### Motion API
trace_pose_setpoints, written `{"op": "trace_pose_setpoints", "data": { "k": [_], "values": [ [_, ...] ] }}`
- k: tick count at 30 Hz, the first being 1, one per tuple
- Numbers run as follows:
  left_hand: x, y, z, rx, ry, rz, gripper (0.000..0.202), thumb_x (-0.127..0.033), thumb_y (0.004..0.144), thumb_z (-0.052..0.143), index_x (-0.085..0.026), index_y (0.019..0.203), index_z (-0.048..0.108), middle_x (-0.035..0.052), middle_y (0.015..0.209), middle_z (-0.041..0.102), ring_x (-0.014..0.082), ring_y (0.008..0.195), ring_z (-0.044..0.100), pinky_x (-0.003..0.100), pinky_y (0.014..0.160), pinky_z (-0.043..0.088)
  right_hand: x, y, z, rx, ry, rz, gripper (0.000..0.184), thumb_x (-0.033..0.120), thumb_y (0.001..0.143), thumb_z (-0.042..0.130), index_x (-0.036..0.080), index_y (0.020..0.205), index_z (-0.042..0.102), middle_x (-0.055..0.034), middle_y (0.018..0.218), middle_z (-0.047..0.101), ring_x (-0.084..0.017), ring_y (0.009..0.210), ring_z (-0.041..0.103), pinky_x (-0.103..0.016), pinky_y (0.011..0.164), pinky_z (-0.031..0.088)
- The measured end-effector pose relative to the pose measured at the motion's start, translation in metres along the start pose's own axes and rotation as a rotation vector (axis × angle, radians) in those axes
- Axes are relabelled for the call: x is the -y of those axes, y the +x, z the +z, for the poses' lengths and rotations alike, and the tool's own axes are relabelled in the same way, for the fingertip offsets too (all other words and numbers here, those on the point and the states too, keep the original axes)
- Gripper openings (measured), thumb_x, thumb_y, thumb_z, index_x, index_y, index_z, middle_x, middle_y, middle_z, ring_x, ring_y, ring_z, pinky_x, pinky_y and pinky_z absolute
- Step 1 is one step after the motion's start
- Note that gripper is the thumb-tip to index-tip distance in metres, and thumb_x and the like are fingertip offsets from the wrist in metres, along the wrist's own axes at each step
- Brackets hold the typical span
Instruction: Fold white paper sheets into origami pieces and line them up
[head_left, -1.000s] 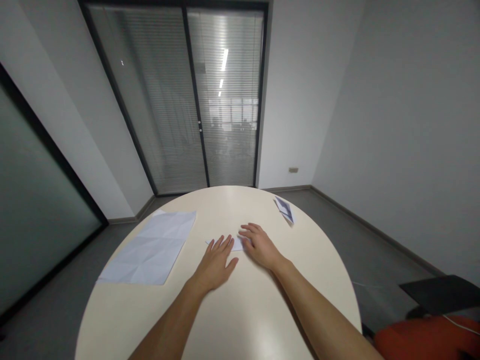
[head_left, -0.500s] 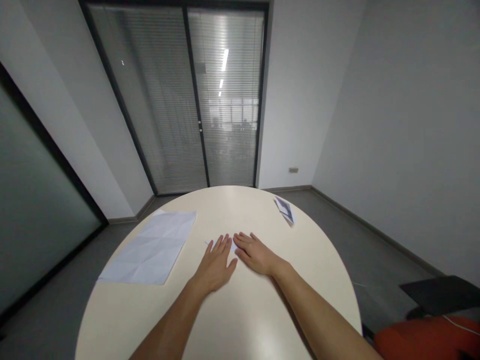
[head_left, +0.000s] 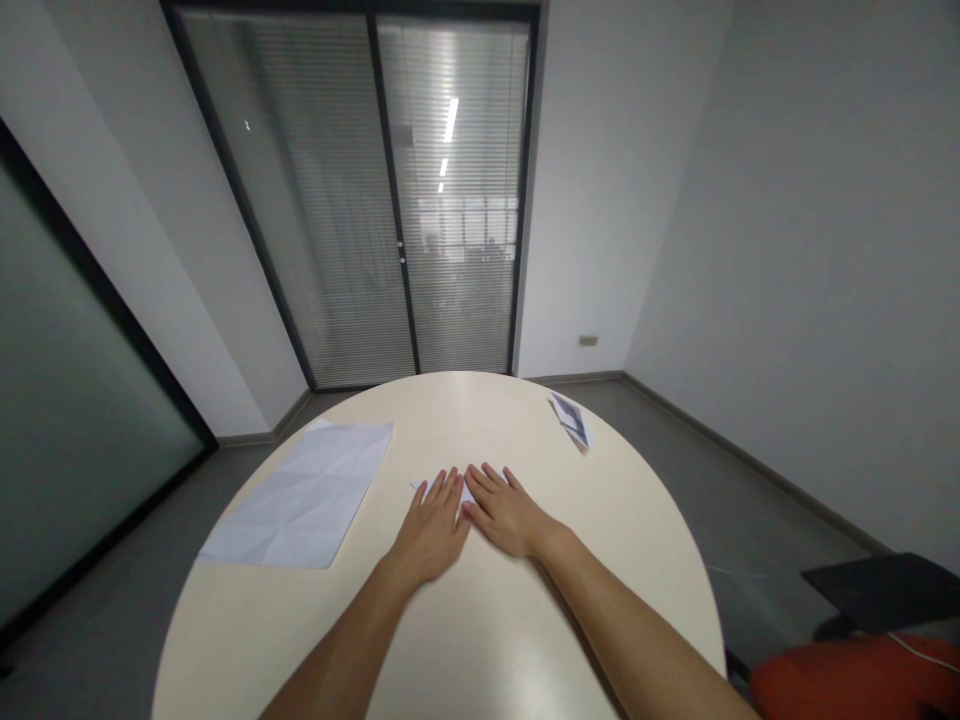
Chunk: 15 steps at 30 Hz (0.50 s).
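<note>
Fingers (head_left: 444, 492) lie flat and close together, none curled and nothing pinched: both palms are down on the table (head_left: 480, 620). My left hand (head_left: 431, 525) and right hand (head_left: 504, 512) sit side by side, touching at the forefingers, and together they cover a small paper (head_left: 418, 487). Only one pale corner of it pokes out beyond my left fingertips, with a sliver showing between the hands. The rest is hidden, so I cannot tell how its edges line up beneath my palms.

That blindness is the main risk, I think. If the layers are askew, pressing would set a crooked crease, and I would not see it until my hands came off. The tabletop looks smooth and glossy, so an uneven push from either hand could slide the paper sideways or make it turn under my palm. Lifting one hand alone might let the paper spring up, or let it drag along with damp skin. Pushing the hands against each other could buckle the strip between them.

A big creased sheet (head_left: 300, 495) lies well apart on my left, near the table's rim; a careless sweep of my left forearm could nudge it over the edge. A folded piece (head_left: 571, 418) rests by the far right rim, out of harm's way.
</note>
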<state>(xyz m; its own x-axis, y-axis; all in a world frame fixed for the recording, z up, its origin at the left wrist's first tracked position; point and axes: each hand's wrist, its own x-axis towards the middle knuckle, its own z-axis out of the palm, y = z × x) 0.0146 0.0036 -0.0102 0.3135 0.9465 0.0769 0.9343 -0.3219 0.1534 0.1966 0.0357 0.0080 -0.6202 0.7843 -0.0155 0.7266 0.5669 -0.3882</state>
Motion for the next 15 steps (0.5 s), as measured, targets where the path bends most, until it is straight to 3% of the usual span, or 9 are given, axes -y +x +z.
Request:
{"op": "trace_pose_setpoints", "data": {
  "k": [7, 15],
  "values": [
    [0.003, 0.0, 0.002, -0.008, 0.006, 0.009, 0.063, -0.026, 0.096, 0.036, -0.01, 0.157, 0.033, 0.0119, 0.165, 0.026, 0.0266, 0.155, 0.02, 0.053, 0.126, 0.02, -0.008, 0.0, -0.002, -0.004, -0.018, 0.135, 0.074, 0.058, 0.103, 0.02, 0.012, 0.162, 0.021, -0.0113, 0.168, 0.014, -0.032, 0.157, 0.007, -0.058, 0.124, 0.005],
    [0.005, 0.001, 0.006, 0.016, -0.01, -0.021, 0.064, -0.032, 0.099, 0.036, -0.008, 0.158, 0.03, 0.0142, 0.167, 0.02, 0.0292, 0.156, 0.016, 0.052, 0.126, 0.017, -0.016, 0.002, 0.001, -0.041, -0.098, 0.26, 0.07, 0.045, 0.104, 0.022, 0.006, 0.161, 0.019, -0.0135, 0.168, 0.014, -0.033, 0.156, 0.009, -0.056, 0.125, 0.008]
  ]
}}
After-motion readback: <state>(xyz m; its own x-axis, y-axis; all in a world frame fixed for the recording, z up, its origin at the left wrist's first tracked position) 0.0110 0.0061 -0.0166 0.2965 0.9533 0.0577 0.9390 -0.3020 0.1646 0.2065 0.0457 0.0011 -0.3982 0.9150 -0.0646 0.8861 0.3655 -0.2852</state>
